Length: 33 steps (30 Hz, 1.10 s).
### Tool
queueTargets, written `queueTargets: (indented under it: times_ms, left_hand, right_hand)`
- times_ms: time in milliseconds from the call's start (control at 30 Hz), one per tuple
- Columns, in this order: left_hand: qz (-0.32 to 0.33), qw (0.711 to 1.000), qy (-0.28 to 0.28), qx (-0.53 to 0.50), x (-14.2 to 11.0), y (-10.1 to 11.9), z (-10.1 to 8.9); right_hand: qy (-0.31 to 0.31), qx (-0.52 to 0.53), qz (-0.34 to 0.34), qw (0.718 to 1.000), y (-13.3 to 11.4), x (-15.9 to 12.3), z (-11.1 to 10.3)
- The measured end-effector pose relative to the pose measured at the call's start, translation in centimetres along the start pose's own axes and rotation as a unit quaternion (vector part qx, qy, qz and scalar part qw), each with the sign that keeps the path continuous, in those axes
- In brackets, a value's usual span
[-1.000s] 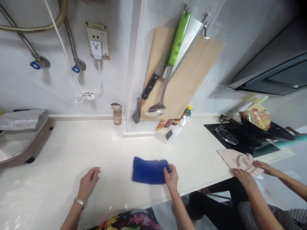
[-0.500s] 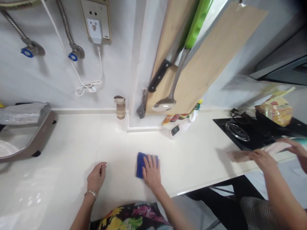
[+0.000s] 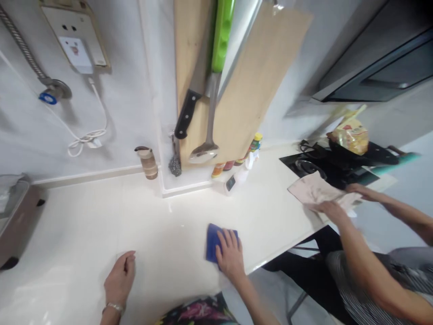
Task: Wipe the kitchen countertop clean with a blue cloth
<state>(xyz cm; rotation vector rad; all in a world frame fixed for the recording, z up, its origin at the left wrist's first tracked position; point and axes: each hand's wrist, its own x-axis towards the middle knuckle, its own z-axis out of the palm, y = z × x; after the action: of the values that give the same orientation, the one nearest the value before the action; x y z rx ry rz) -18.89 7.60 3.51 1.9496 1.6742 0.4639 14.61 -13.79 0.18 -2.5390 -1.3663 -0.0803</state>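
Note:
A folded blue cloth (image 3: 212, 241) lies on the white countertop (image 3: 162, 253). My right hand (image 3: 230, 255) grips it from above, palm down, pressing it against the surface with the fingers over its right part. To the left, my left hand (image 3: 120, 277) rests at the counter with its fingers curled in and nothing visible in them; a bracelet is on that wrist. On the right, another person's hands (image 3: 333, 212) hold a pale pinkish cloth (image 3: 313, 189) over the counter beside the stove.
A brown tumbler (image 3: 148, 163) stands by the wall. Cutting boards (image 3: 243, 113), a black-handled knife (image 3: 187, 115) and a green-handled spoon (image 3: 211, 113) hang above sauce bottles and a white bottle (image 3: 233, 183). A black stove (image 3: 291, 162) is at right, a brown appliance (image 3: 23, 221) at left.
The view has swung to the right. My right hand and the blue cloth have shifted right along the counter. The other person's pale cloth is now spread wider.

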Motion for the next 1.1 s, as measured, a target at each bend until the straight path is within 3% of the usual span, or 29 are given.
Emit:
queueTargets:
  times_ms: [167, 367, 433, 533, 633, 767, 933, 1000, 1100]
  left_hand:
    - [-0.024, 0.999, 0.0, 0.027, 0.9, 0.6, 0.2]
    - [-0.077, 0.994, -0.026, 0.078, 0.8, 2.6, 0.3]
    - [-0.036, 0.996, -0.003, 0.08, 0.7, 2.9, 0.5]
    - [0.092, 0.993, 0.015, 0.067, 1.3, 3.4, 0.8]
    - [0.167, 0.984, 0.013, 0.059, 3.1, 4.6, 1.2]
    - [0.115, 0.99, 0.017, 0.076, 5.0, 8.0, 2.7]
    - [0.07, 0.994, -0.057, 0.061, 4.8, 12.0, 5.9]
    - [0.051, 0.994, -0.07, 0.072, 4.6, 12.7, 6.7]
    - [0.015, 0.994, -0.072, 0.082, 4.7, 13.1, 7.2]
  right_hand:
    - [0.041, -0.05, 0.095, 0.993, 8.0, -1.0, -0.6]
    - [0.043, -0.062, 0.119, 0.99, 12.6, 2.8, -0.7]
    - [0.04, -0.054, 0.133, 0.989, 13.9, 4.8, -1.0]
    - [0.038, -0.041, 0.175, 0.983, 15.3, 7.8, -1.9]
    - [0.037, -0.045, 0.228, 0.972, 15.0, 9.7, -2.6]
    - [0.032, -0.069, 0.274, 0.959, 11.2, 8.4, -2.8]
    - [0.022, -0.054, 0.184, 0.981, 6.5, 2.0, -2.5]
    - [0.023, -0.033, 0.141, 0.989, 6.6, 0.1, -2.9]
    - [0.025, -0.012, 0.107, 0.994, 9.1, -1.1, -3.6]
